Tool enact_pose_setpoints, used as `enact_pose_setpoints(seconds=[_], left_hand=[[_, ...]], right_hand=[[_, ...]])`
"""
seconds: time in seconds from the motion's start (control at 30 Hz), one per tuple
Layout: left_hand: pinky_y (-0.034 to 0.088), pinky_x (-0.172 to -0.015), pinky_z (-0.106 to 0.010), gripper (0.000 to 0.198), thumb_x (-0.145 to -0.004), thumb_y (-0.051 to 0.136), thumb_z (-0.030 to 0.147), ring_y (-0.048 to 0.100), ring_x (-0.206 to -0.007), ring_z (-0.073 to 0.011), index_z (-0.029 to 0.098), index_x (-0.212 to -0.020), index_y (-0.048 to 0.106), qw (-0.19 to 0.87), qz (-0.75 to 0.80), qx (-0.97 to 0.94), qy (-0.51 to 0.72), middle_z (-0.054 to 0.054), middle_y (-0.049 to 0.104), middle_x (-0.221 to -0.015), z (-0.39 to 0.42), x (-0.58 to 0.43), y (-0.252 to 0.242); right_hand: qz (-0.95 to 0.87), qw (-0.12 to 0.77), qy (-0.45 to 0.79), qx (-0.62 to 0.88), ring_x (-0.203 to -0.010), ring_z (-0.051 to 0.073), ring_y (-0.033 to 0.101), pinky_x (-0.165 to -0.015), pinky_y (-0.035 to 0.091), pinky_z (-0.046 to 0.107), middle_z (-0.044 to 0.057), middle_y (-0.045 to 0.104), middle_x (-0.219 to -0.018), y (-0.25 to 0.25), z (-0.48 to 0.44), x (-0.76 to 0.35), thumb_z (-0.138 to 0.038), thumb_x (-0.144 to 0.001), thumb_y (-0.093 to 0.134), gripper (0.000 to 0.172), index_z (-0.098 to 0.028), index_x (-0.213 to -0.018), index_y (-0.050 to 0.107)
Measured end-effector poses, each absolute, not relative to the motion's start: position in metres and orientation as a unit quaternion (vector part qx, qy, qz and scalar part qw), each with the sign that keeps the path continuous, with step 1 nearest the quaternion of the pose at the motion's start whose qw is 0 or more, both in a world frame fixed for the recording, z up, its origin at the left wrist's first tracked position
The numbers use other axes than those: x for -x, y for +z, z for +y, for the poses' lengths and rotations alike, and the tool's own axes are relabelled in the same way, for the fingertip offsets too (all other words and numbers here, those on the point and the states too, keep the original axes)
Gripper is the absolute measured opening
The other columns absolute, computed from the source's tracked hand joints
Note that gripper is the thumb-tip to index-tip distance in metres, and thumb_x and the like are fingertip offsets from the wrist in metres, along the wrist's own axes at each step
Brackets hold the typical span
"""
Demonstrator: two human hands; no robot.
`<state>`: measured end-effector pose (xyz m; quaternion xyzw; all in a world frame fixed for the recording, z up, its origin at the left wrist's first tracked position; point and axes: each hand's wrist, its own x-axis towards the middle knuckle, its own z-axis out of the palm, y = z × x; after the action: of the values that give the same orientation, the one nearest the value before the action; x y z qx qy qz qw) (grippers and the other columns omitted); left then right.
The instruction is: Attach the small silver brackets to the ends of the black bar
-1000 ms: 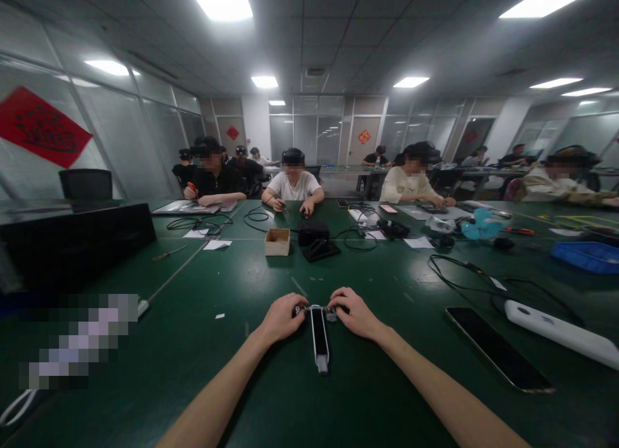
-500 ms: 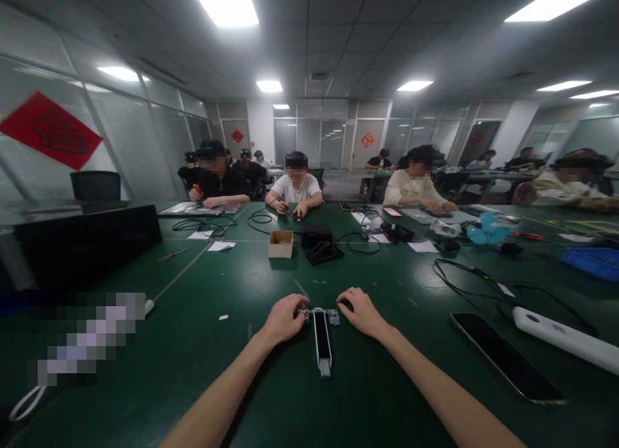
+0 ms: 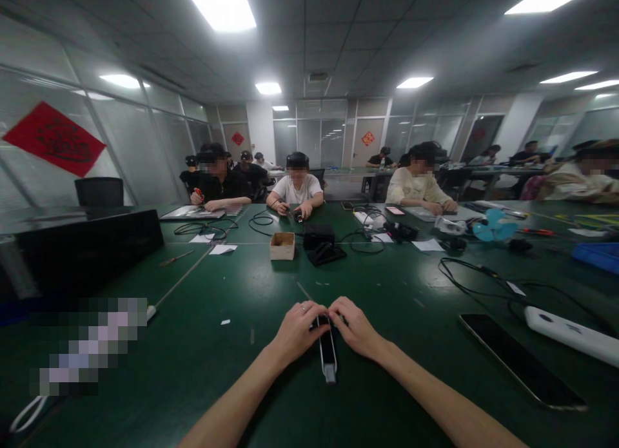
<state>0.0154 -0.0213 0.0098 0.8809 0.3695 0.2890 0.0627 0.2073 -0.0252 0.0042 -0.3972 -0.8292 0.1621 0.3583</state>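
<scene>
A narrow black and white device [image 3: 327, 352] lies lengthwise on the green table [image 3: 203, 345] in front of me. My left hand [image 3: 298, 329] and my right hand [image 3: 355, 327] meet over its far end, fingers curled and pinched together on the small metal parts there. Those parts are hidden under my fingers. The near end of the device, with its grey tip, lies free on the table.
A black phone [image 3: 520, 361] and a white power strip [image 3: 573, 335] with black cables lie to the right. A small cardboard box [image 3: 282, 245] and black gear [image 3: 320, 242] sit further back. Several people work along the far side. A black case [image 3: 82, 238] stands at left.
My hands were apart at the two sides of the device's far end; they have come together over it and now cover the metal parts.
</scene>
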Motion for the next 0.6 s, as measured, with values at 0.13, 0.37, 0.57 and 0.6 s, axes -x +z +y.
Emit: enact_pose_setpoints(seconds=[0.13,0.37,0.57,0.6], left_hand=[[0.045,-0.077,-0.028,0.009,-0.088,0.055,0.022,0.058,-0.085,-0.0161,0.02,-0.095,0.059,0.081,0.36,-0.875,0.314,-0.003,0.064,-0.092,-0.021,-0.018,0.005],[0.045,-0.08,-0.028,0.012,-0.088,0.05,0.022,0.058,-0.086,-0.0161,0.02,-0.093,0.061,0.073,0.37,-0.876,0.3,-0.004,0.064,-0.093,-0.014,-0.003,0.016],[0.044,-0.076,-0.027,0.016,-0.087,0.049,0.024,0.058,-0.082,-0.0163,0.019,-0.092,0.063,0.063,0.427,-0.879,0.204,-0.004,0.064,-0.089,-0.001,0.017,0.016],[0.044,-0.076,-0.027,0.016,-0.087,0.049,0.024,0.058,-0.081,-0.0162,0.019,-0.091,0.063,0.063,0.424,-0.883,0.191,-0.004,0.063,-0.089,-0.001,0.017,0.016]], right_hand=[[-0.835,0.344,0.176,0.392,-0.084,0.017,0.051,-0.077,0.043,0.033,0.006,0.057,-0.088,0.008,-0.03,-0.203,-0.03,-0.095,0.035,0.027,-0.018,-0.085,0.057],[-0.834,0.339,0.142,0.412,-0.088,0.019,0.052,-0.08,0.044,0.035,0.007,0.059,-0.093,0.013,-0.025,-0.21,-0.031,-0.094,0.038,0.026,-0.019,-0.09,0.06],[-0.799,0.318,0.151,0.488,-0.087,0.019,0.053,-0.079,0.045,0.036,0.006,0.059,-0.094,0.008,-0.012,-0.231,-0.034,-0.093,0.041,0.025,-0.019,-0.09,0.061],[-0.799,0.305,0.159,0.494,-0.086,0.018,0.053,-0.078,0.046,0.035,0.006,0.059,-0.094,0.007,-0.011,-0.233,-0.034,-0.092,0.043,0.024,-0.019,-0.09,0.062]])
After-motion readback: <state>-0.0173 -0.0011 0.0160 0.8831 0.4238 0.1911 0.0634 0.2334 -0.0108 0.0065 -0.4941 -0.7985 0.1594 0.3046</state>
